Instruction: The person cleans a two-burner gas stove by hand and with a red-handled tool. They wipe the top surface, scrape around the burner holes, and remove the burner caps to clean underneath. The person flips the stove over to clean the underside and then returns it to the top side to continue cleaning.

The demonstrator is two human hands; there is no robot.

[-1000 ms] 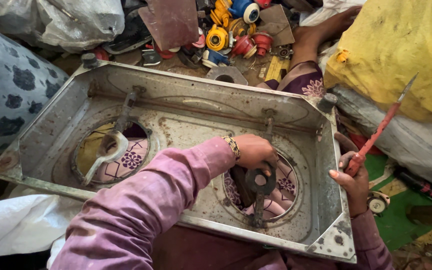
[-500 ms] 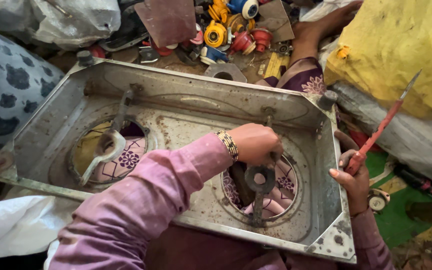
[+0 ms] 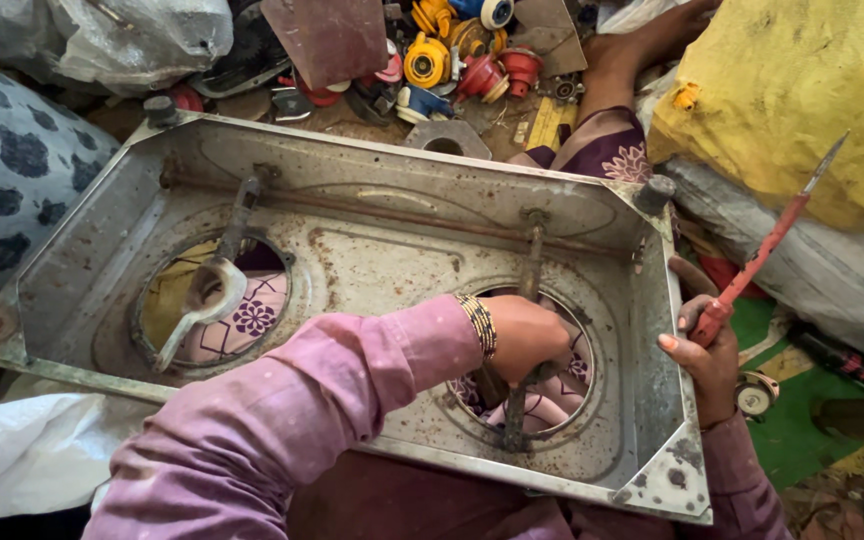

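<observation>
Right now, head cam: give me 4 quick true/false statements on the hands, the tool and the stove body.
1. The left hand grips the burner bracket in the right-hand opening. True.
2. The right hand holds a blue hammer. False: it holds a red-handled screwdriver.
3. The stove body lies with its hollow underside facing the camera. True.
4. The screwdriver tip is pressed into the left opening. False: it points up and away, outside the stove's right edge.
</observation>
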